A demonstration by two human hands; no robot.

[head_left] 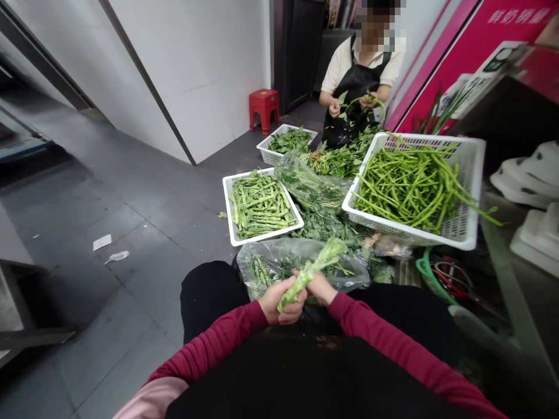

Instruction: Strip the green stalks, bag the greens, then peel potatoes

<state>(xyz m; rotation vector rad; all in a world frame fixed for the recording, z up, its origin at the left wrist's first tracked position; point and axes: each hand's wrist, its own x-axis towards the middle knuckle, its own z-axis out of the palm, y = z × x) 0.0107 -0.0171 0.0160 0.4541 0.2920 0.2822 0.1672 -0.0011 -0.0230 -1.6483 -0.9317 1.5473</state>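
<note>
My left hand is closed around the lower end of a thick, pale green vegetable stalk, which tilts up to the right. Just behind the stalk, my right hand is curled; the stalk hides its fingers and whatever they hold. Both hands are over an open clear plastic bag with leafy greens in it, between my knees. Beyond it, a white basket holds many trimmed green stalks.
Long thin green stems fill a white basket on the right. A co-worker handles a leafy stem behind a heap of greens. Farther back are another basket of leaves and a red stool. A green basket sits at right.
</note>
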